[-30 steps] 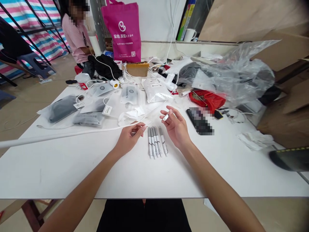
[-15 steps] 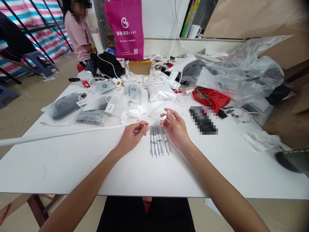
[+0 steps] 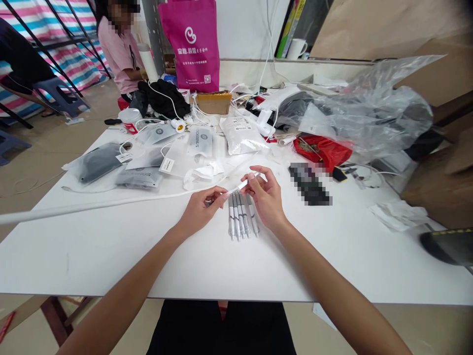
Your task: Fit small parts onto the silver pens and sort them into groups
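Between my two hands a white pen barrel (image 3: 243,185) slants up to the right, just above the table. My right hand (image 3: 266,195) pinches its upper end with thumb and fingers. Closed at the lower end, my left hand (image 3: 205,207) grips a thin white pen part (image 3: 229,192) that lines up with the barrel. Whether the two parts are fully joined I cannot tell. Below them, several white and grey pens (image 3: 237,217) lie side by side, pointing away from me. A single pen (image 3: 253,217) lies slightly to their right, partly under my right hand.
Dark items in clear pouches (image 3: 138,177) and a white packet (image 3: 242,135) lie beyond my hands. A white cable (image 3: 111,203) crosses the left side. On the right are a blurred dark object (image 3: 309,185), a red bag (image 3: 325,153) and crumpled tissue (image 3: 399,214). A person (image 3: 120,59) sits back left.
My right hand has turned and brought the barrel down and left, onto the end of the thin part. My left hand has stayed almost in place.
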`<state>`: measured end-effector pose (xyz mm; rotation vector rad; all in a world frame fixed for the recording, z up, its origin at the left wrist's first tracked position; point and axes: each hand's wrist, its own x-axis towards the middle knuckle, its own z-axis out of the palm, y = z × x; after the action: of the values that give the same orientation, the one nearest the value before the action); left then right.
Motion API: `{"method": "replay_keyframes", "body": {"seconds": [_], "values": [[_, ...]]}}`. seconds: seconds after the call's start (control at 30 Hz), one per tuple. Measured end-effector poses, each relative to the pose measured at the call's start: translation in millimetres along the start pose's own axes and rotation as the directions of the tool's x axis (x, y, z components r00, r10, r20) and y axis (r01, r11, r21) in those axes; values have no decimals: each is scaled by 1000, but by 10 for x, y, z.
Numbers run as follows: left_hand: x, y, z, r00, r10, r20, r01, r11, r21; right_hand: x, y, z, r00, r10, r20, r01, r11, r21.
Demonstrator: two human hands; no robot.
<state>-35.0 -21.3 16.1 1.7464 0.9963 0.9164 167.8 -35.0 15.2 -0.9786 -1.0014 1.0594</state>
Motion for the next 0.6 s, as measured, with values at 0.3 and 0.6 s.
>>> {"method": "replay_keyframes", "body": {"seconds": [0.3, 0.6], "values": [[-2, -9, 12, 1000, 8, -2, -8, 1000, -5, -77, -34, 41, 989, -140, 45, 145, 978, -150], [-7, -6, 8, 1000, 9, 0, -9, 1000, 19, -90, -21, 59, 989, -135, 67, 145, 975, -171]]}}
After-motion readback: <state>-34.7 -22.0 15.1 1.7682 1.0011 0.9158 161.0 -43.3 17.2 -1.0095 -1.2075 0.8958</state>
